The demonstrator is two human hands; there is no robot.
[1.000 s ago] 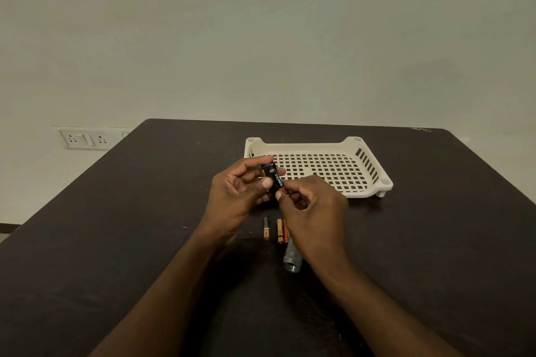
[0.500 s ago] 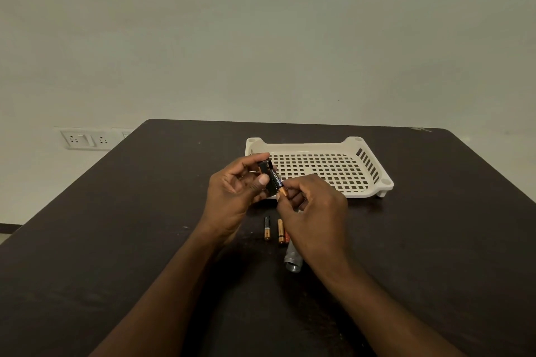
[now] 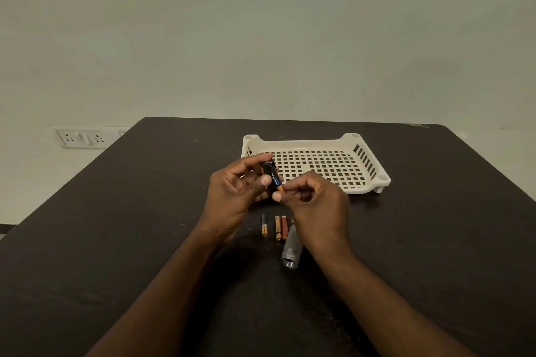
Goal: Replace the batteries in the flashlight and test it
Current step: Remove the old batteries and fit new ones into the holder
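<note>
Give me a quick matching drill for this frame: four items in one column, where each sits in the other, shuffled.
Items:
1. black battery holder
2. flashlight body
3. white tray
4. three loose batteries

Places:
A. lying on the table, partly under the right wrist
B. side by side on the table, below the hands
C. gripped in the left hand, the right hand pinching a battery at it
D. behind the hands, on the far part of the table

Pairs: 1-C, 2-A, 3-D, 4-B
</note>
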